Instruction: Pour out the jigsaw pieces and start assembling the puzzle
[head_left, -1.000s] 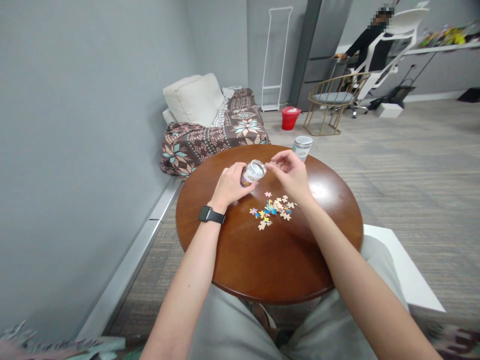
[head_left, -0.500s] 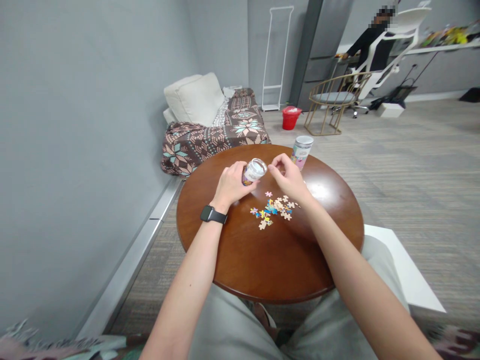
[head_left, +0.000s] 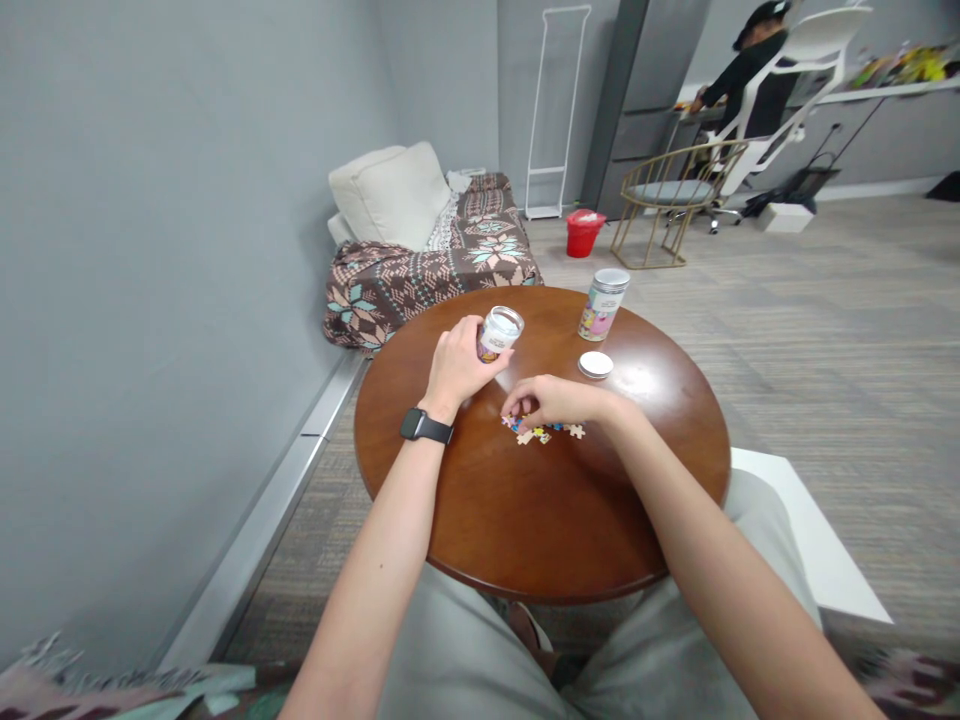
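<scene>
My left hand [head_left: 460, 362] is wrapped round a small clear-rimmed jar [head_left: 498, 338] with a printed label. The jar's mouth faces up, tilted slightly toward me, with no lid on it. Below and to the right, my right hand [head_left: 546, 402] reaches down over a pile of jigsaw puzzle pieces [head_left: 576, 431]. Its thumb and fingers are bent but apart, with the tips at the pile's left end. Some pieces show plain backs, others coloured faces; the hand covers part of the pile.
The round wooden table [head_left: 480, 520] carries a closed printed can [head_left: 604, 305] and a round lid [head_left: 595, 364] beyond my right hand. Past it are a covered sofa [head_left: 442, 275], a red bin [head_left: 583, 233] and a wire-backed chair [head_left: 679, 193]. A person [head_left: 750, 75] sits at the back right.
My right hand has moved from beside the jar's mouth down to the puzzle pieces, uncovering the can and lid. The jar in my left hand has shifted slightly left and stands more upright.
</scene>
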